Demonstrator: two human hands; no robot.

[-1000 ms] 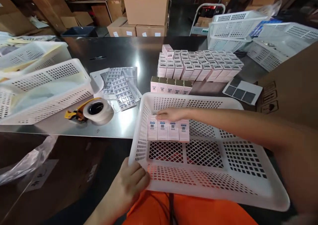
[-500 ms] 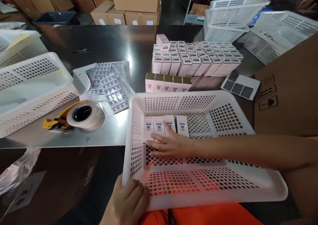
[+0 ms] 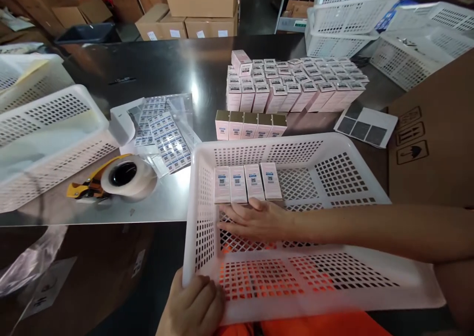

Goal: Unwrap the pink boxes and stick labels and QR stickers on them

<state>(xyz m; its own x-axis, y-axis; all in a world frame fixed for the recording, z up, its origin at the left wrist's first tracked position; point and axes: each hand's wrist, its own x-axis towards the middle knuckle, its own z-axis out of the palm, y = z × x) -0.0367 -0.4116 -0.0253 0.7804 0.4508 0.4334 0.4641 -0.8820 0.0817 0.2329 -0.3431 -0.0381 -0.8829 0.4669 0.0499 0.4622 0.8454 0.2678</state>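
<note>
1. Right hand (image 3: 259, 220) lies flat, fingers spread, inside the basket (image 3: 344, 143), fingertips touching the near ends of four pink boxes (image 3: 247, 183).
2. Left hand (image 3: 194, 309) grips the basket's near-left corner, fingers curled over the rim.
3. Tape (image 3: 128, 175) sits left on the table (image 3: 166, 74).

Most of the white basket (image 3: 344, 178) floor is lying open to my right of the four pink boxes (image 3: 246, 183), which are filling its far left corner. Beyond its far wall, a row of gold-topped boxes (image 3: 251, 124) and the stacked boxes (image 3: 292, 84) are blocking the counter (image 3: 166, 69), while the tape dispenser (image 3: 118, 178) and label sheets (image 3: 163, 133) are crowding the left.
</note>
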